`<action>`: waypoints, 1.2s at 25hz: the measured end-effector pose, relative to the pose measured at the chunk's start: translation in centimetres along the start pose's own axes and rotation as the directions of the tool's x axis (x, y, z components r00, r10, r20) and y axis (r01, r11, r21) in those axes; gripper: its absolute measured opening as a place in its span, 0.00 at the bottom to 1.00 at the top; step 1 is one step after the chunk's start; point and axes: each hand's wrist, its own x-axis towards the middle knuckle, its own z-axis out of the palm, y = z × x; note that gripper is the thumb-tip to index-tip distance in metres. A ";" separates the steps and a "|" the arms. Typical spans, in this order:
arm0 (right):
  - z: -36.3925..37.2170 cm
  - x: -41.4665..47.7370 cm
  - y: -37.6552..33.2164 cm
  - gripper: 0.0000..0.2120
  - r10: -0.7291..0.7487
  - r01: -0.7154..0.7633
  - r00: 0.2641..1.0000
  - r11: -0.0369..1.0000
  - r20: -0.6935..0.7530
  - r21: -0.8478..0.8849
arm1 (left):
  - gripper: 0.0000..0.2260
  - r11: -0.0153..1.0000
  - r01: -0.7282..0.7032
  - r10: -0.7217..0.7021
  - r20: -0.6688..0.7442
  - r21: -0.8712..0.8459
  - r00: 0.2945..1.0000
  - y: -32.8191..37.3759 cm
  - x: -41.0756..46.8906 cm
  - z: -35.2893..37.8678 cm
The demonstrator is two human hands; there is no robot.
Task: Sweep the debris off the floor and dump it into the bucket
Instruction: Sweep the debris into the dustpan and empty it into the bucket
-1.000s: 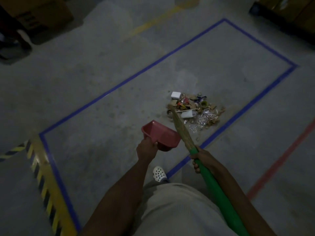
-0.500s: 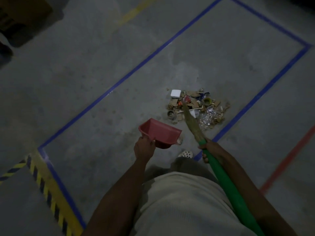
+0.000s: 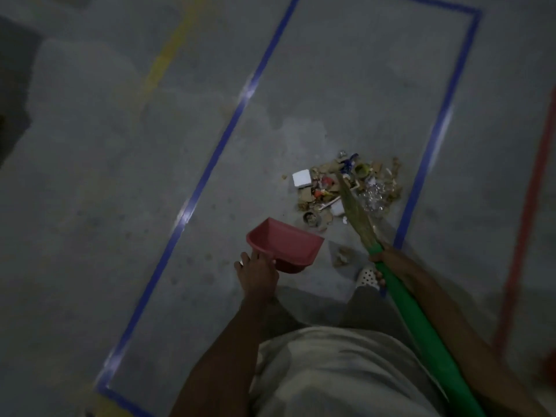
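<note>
A heap of debris (image 3: 346, 188), made of paper scraps, white blocks, clear plastic and small cups, lies on the grey floor inside a blue-taped rectangle. My left hand (image 3: 258, 273) grips the handle of a red dustpan (image 3: 285, 243), held just above the floor, near and to the left of the heap. My right hand (image 3: 383, 261) holds the green handle of a broom (image 3: 421, 323). Its straw bristles (image 3: 356, 212) reach into the middle of the heap. No bucket shows in the frame.
Blue tape lines (image 3: 210, 164) frame the area; a yellow line (image 3: 164, 58) runs at upper left and a red line (image 3: 529, 206) at right. A few scraps (image 3: 343, 255) lie beside my white perforated shoe (image 3: 367, 275). The scene is dim.
The view has swung so the taped rectangle now runs more upright. The broom bristles have moved further right into the heap, and the dustpan stays near the heap's edge.
</note>
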 end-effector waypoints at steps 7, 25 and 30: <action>15.2 -1.5 3.9 0.16 0.099 0.000 0.973 0.903 -0.210 0.430 | 0.14 0.891 -0.385 0.375 0.088 0.242 0.923 -8.3 11.6 -2.0; 40.7 30.9 22.8 0.35 0.422 0.060 0.806 0.639 -0.415 0.767 | 0.08 0.694 -0.707 0.717 -0.038 0.139 0.696 -13.4 39.4 29.0; 46.0 33.0 17.6 0.39 0.224 0.128 0.893 0.703 -0.389 0.700 | 0.14 0.666 -0.724 0.743 -0.067 0.179 0.666 -14.3 43.2 28.0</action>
